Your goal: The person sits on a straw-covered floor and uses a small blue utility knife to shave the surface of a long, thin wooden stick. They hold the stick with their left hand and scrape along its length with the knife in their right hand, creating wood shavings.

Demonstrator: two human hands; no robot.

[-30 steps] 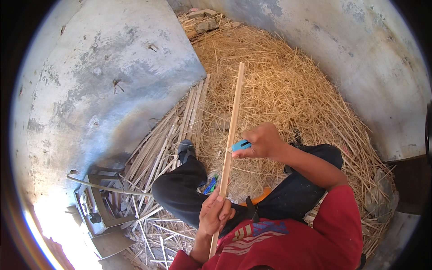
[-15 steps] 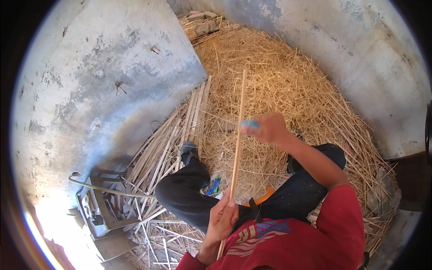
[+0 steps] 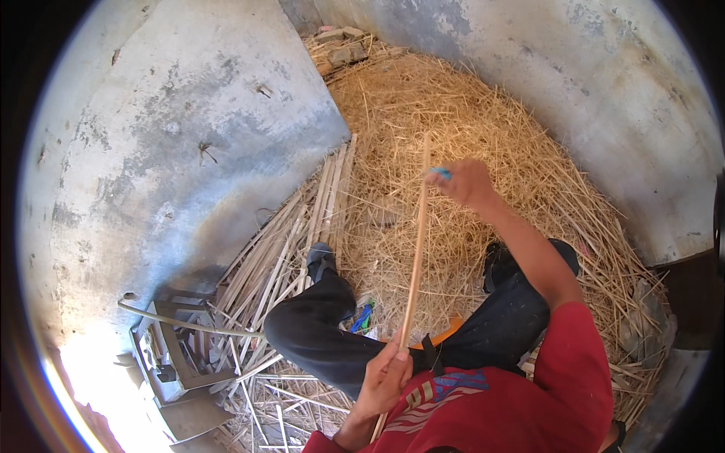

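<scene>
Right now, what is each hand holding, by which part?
Left hand: long pale wood-like strip, lower part. Right hand: small blue tool; held part unclear.

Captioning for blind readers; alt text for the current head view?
A seated person grips a wooden strip in the left hand and a blue tool in the right hand, near the strip's far end. Straw lies beyond.

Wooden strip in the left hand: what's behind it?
Straw shows either side of the wooden strip along its upper stretch, dark trousers lower down. What lies directly behind it, and what the left hand covers, cannot be seen.
</scene>
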